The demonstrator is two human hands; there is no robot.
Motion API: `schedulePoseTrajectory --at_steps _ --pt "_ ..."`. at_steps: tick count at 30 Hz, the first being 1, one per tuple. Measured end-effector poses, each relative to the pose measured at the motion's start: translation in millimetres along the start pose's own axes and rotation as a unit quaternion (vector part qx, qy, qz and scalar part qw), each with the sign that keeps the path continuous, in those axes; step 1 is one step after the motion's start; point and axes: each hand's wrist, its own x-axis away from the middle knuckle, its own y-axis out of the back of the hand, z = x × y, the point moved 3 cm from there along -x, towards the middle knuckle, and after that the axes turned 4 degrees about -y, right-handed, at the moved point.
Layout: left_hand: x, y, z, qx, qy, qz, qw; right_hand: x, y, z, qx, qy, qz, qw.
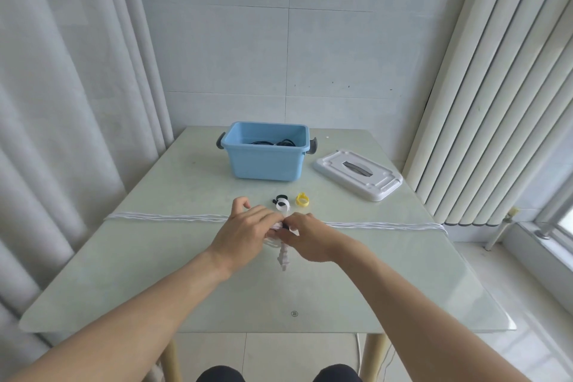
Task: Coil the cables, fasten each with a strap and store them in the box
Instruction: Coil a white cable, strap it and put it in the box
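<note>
A long white cable (173,218) lies folded in several strands across the table from the left edge to the right edge. My left hand (245,231) grips its bundled middle. My right hand (305,234) pinches the same bundle where a dark strap shows between the fingers. The cable's white plug (283,257) hangs out below the hands. Just behind the hands lie a white strap (282,205), a black strap (280,197) and a yellow strap (302,199). The blue box (265,161) stands open at the back with black cables (276,143) inside.
The box's white lid (358,174) lies flat to the right of the box. The pale glass table (217,288) stands against a tiled wall, with curtains on the left and a white radiator on the right.
</note>
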Motion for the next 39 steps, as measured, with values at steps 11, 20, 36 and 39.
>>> schedulePoseTrajectory --at_steps 11,20,36,39 --pt "-31 12 40 0.071 0.074 -0.063 0.993 -30 20 11 -0.105 0.039 -0.110 0.988" --pt "-35 -3 113 0.079 0.315 -0.005 0.946 -91 95 23 -0.032 0.023 -0.277 0.960" --pt "-65 -69 187 -0.011 0.313 0.199 0.929 -281 90 24 0.154 -0.093 -0.137 0.974" --pt "-61 -73 189 -0.023 0.306 0.195 0.932 -285 86 29 0.095 -0.083 -0.088 0.988"
